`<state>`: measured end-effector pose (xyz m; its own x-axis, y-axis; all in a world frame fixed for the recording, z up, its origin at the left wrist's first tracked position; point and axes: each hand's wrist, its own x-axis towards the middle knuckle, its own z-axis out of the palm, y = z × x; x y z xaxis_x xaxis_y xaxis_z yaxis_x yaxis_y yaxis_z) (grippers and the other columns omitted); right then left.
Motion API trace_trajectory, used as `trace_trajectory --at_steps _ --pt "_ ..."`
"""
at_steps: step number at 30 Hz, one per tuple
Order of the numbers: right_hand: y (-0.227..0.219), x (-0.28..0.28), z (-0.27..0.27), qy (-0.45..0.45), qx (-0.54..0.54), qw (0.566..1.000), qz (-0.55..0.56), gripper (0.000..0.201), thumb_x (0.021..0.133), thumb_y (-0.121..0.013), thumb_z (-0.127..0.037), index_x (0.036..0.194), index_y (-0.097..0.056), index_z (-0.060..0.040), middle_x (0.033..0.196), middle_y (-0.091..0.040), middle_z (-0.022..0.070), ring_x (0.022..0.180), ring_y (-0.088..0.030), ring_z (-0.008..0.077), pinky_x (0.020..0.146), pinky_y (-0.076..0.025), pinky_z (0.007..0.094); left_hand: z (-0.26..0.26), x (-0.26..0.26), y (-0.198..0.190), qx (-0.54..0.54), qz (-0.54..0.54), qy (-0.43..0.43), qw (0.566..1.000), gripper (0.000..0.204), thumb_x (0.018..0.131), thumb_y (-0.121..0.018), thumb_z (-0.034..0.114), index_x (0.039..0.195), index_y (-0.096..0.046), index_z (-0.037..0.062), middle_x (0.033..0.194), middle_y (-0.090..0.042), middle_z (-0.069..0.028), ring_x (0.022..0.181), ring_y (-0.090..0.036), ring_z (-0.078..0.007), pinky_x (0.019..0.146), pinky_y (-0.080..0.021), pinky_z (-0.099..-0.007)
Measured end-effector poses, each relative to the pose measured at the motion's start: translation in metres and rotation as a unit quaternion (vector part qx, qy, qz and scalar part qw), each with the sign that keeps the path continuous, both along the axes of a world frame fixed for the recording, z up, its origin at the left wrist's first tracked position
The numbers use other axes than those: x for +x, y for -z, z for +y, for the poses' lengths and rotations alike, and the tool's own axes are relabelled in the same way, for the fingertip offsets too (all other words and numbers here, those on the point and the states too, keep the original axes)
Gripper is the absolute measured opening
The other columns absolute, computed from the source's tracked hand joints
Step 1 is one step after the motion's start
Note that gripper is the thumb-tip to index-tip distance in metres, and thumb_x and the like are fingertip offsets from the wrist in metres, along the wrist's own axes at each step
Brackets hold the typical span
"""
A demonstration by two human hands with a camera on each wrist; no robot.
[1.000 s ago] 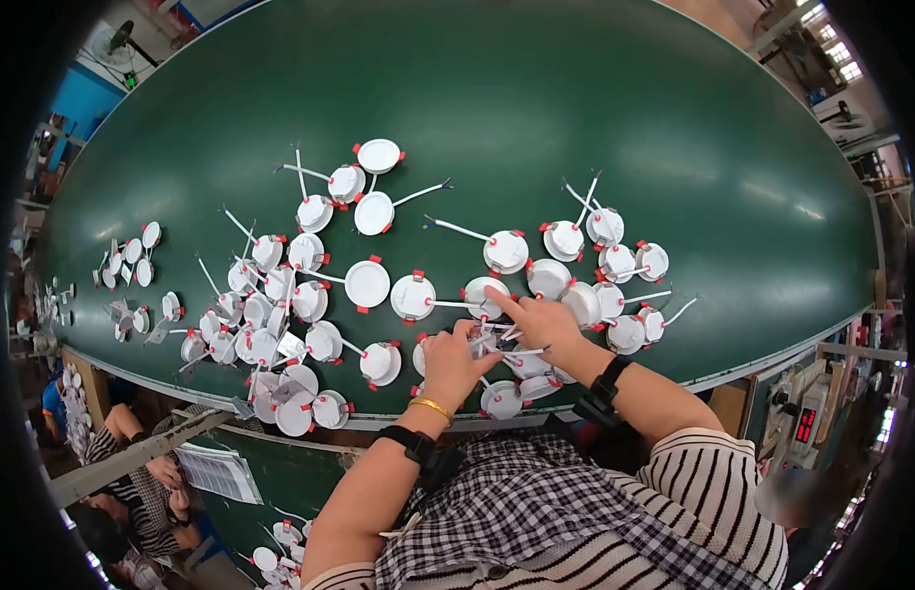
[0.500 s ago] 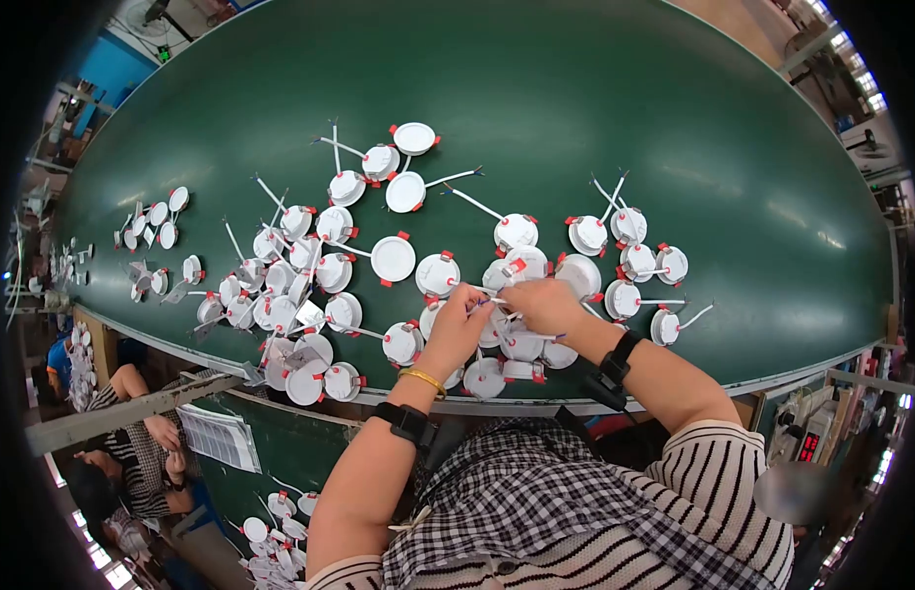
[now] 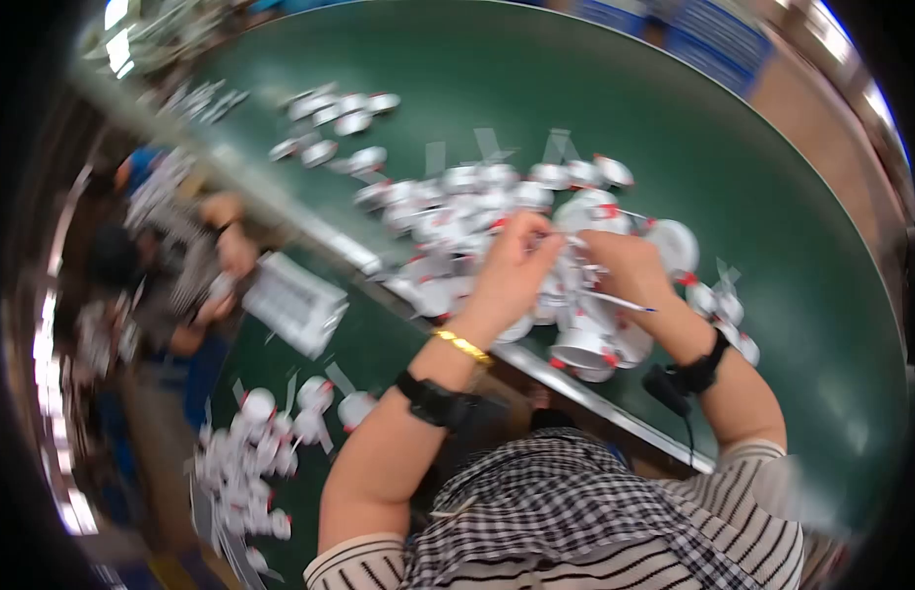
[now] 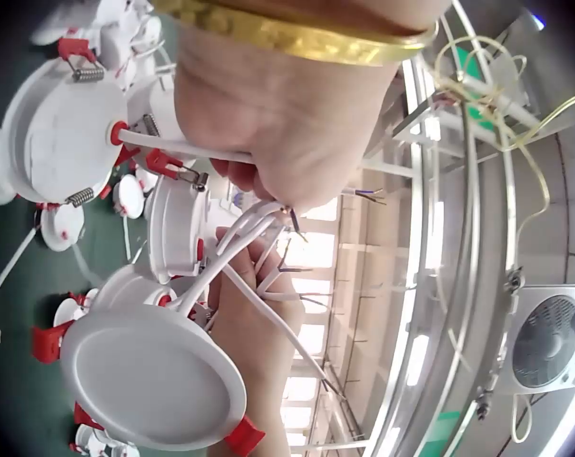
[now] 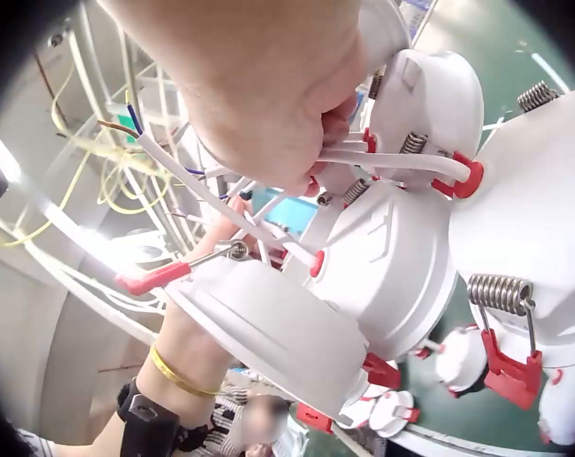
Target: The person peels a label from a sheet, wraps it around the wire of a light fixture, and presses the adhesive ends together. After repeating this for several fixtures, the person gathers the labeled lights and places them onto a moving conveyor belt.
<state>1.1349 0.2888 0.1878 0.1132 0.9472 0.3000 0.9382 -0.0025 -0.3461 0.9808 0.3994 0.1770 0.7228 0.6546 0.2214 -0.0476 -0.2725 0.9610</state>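
Observation:
In the head view the left hand [image 3: 517,267] and right hand [image 3: 629,267] are close together, with white cables between them. White round lamps [image 3: 581,344] with red clips hang below the hands. In the left wrist view the left hand [image 4: 278,124] pinches a cable, and several cables run up to its fingertips from a lamp [image 4: 154,376]. The right hand [image 4: 254,333] is behind those cables. In the right wrist view the right hand [image 5: 259,86] has curled fingers around white cables [image 5: 411,162] of several lamps [image 5: 392,276].
More lamps [image 3: 467,202] lie piled on the green table [image 3: 457,69], left of the hands. A lower green surface holds a printed sheet [image 3: 295,303] and another lamp heap [image 3: 246,452]. Another person [image 3: 197,246] is at the left. The table's metal edge [image 3: 615,413] runs diagonally.
The head view has turned, and the lower surface and other person show larger. Both hands have lifted, with a cluster of lamps now hanging by its cables beneath them.

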Motion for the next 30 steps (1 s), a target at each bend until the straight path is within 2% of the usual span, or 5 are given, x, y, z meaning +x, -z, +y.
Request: trace_trajectory --at_steps 9,15,20,24,30 --pt "-0.055 -0.309 0.08 -0.321 0.08 0.942 0.066 0.044 0.063 -0.067 0.007 0.104 -0.06 -0.0058 0.081 -0.066 0.0124 0.072 -0.067 0.0276 0.062 -0.052 0.0354 -0.033 -0.333 -0.066 0.042 -0.057 -0.314 0.947 0.013 0.091 -0.059 0.01 0.092 -0.049 0.0025 0.072 -0.047 0.0011 0.059 -0.04 -0.0039 0.051 -0.033 -0.0226" --pt "-0.017 -0.564 0.075 -0.508 0.063 0.856 0.075 0.038 0.066 -0.067 -0.003 0.103 -0.06 -0.0075 0.083 -0.067 0.0104 0.075 -0.066 0.029 0.062 -0.051 0.0384 -0.111 -0.576 -0.042 0.101 -0.003 -0.496 0.862 0.011 0.091 -0.058 0.011 0.09 -0.05 0.0033 0.079 -0.05 0.0001 0.069 -0.044 -0.0055 0.059 -0.038 -0.0227" --pt "0.04 -0.716 0.064 -0.589 -0.034 0.797 0.132 0.034 0.069 -0.065 -0.005 0.102 -0.06 -0.0065 0.087 -0.066 0.0138 0.082 -0.064 0.0324 0.069 -0.05 0.0406 -0.159 -0.706 0.004 0.071 0.111 -0.61 0.781 0.015 0.09 -0.059 0.015 0.094 -0.052 0.0027 0.082 -0.055 -0.0053 0.074 -0.05 -0.013 0.068 -0.044 -0.029" --pt "0.085 -0.782 0.074 -0.636 -0.035 0.758 0.136 0.055 0.07 -0.069 -0.01 0.123 -0.054 -0.0079 0.098 -0.063 0.0166 0.091 -0.062 0.034 0.08 -0.049 0.0416 -0.174 -0.774 0.055 0.081 0.178 -0.664 0.721 0.015 0.091 -0.058 0.015 0.096 -0.052 0.002 0.084 -0.059 -0.008 0.077 -0.056 -0.0167 0.07 -0.045 -0.0314" --pt "0.066 -0.746 0.085 -0.607 -0.049 0.781 0.138 0.058 0.076 -0.069 -0.017 0.13 -0.049 -0.0095 0.115 -0.058 0.0153 0.101 -0.059 0.0344 0.086 -0.048 0.0431 -0.187 -0.857 0.149 0.046 0.224 -0.694 0.683 0.015 0.092 -0.053 0.014 0.105 -0.053 0.0051 0.084 -0.059 -0.003 0.069 -0.052 -0.0076 0.059 -0.045 -0.0276"
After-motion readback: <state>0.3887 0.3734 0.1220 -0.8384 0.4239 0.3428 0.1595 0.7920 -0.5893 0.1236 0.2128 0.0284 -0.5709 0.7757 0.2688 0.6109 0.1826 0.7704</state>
